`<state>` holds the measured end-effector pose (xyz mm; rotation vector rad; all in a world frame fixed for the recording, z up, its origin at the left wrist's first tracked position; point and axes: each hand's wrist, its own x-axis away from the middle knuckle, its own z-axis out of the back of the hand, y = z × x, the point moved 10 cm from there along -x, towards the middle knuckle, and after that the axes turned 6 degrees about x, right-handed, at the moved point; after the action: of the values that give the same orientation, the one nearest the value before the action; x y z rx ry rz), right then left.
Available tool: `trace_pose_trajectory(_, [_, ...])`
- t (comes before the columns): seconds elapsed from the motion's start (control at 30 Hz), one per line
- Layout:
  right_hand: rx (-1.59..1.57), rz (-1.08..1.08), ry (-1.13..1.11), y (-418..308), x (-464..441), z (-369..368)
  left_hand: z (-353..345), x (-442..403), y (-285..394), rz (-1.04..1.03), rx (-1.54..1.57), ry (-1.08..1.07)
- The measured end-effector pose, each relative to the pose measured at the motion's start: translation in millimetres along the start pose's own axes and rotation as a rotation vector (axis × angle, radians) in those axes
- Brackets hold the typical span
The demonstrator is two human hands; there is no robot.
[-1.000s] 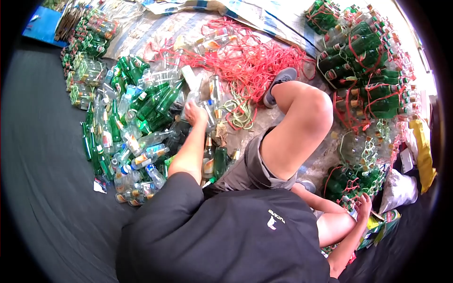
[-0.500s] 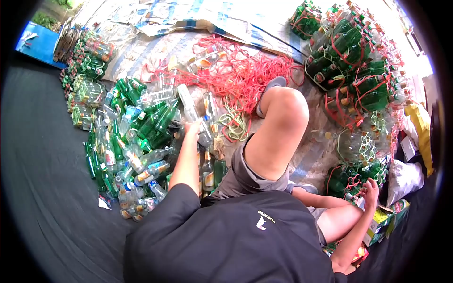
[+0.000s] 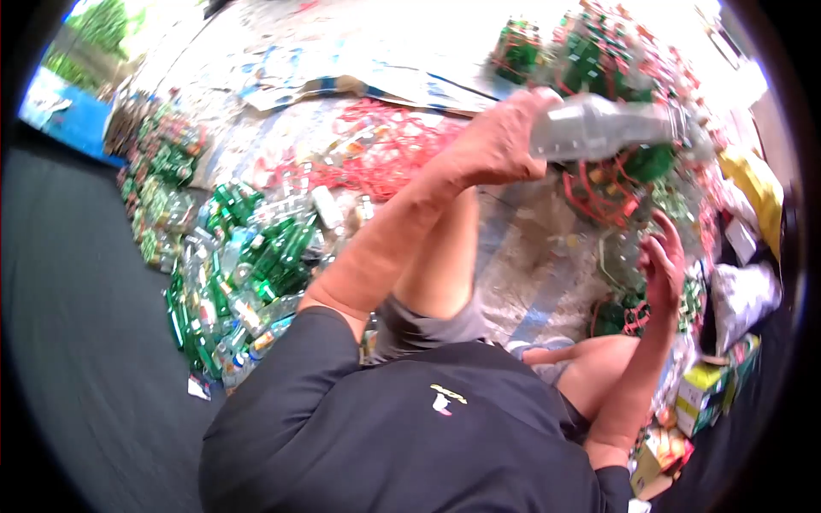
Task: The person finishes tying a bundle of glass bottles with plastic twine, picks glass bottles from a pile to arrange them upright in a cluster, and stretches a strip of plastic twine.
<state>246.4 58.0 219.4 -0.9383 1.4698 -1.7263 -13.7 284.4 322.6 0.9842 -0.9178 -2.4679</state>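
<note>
Landmark: the tangled heap of red plastic strapping (image 3: 389, 158) on the ground. To its right, the left hand (image 3: 513, 141) is reaching across and grasping a clear, colourless bottle (image 3: 603, 128) near its base. The bottle is lying roughly level in mid-air, its neck pointing right; it is blurring, though it looks like glass.

The right hand (image 3: 664, 261), right of the heap and nearer the body, is hovering just below the bottle's neck, apart from it, holding nothing, fingers loosely bent.

On the heap's near left side, a pile of loose green and clear bottles (image 3: 278, 256) is spreading. To its right, strapped bundles of green and clear bottles (image 3: 590, 64) are standing stacked, partly behind the held bottle. Farther right of the heap, a yellow bag (image 3: 753, 184) and a silvery-white sack (image 3: 744, 295) are lying.
</note>
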Motion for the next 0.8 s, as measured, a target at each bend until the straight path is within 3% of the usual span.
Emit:
trace_pose_trajectory(0.07, [-0.171, 0.028, -0.025, 0.6, 7.7, 1.9, -79.6, -9.4, 12.8, -0.088, 0.115, -0.267])
trace_pose_trajectory(0.1, [-0.248, -0.004, -0.019, 24.7, 7.7, 15.9, -118.2, -6.0, 9.0, -0.081, 0.046, -0.369])
trace_pose_trajectory(0.13, [-0.365, 0.111, -0.107, 0.5, 21.3, -0.8, -149.9, 0.3, 5.4, -0.077, -0.032, -0.467])
trace_pose_trajectory(0.2, [-0.163, 0.017, -0.069, 27.5, 34.4, 10.8, -185.4, 19.3, -3.2, -0.037, 0.015, -0.565])
trace_pose_trajectory(0.3, [-0.113, -0.148, -0.074, 47.2, 43.3, 12.3, -211.0, 48.5, -16.3, 0.049, 0.042, -0.639])
trace_pose_trajectory(0.33, [-0.034, -0.110, -0.045, 50.8, 41.3, 10.3, -219.7, 58.2, -21.3, 0.065, 0.037, -0.654])
trace_pose_trajectory(0.47, [0.230, -0.238, 0.019, 79.2, 46.7, -2.5, -249.7, 95.3, -42.9, 0.035, -0.234, -0.899])
trace_pose_trajectory(0.53, [0.436, -0.215, 0.008, 92.0, 50.8, -16.0, -249.4, 95.6, -64.9, 0.151, -0.369, -1.049])
trace_pose_trajectory(0.6, [0.691, -0.125, -0.014, 108.3, 51.8, -31.8, -232.1, 76.7, -72.6, 0.317, -0.408, -1.034])
trace_pose_trajectory(0.67, [0.858, -0.070, -0.048, 128.2, 53.7, -44.7, -219.0, 59.9, -69.0, 0.254, -0.339, -0.882])
trace_pose_trajectory(0.8, [0.999, -0.084, -0.086, 170.4, 48.9, -49.2, -217.0, 54.1, -65.8, 0.234, -0.312, -0.889])
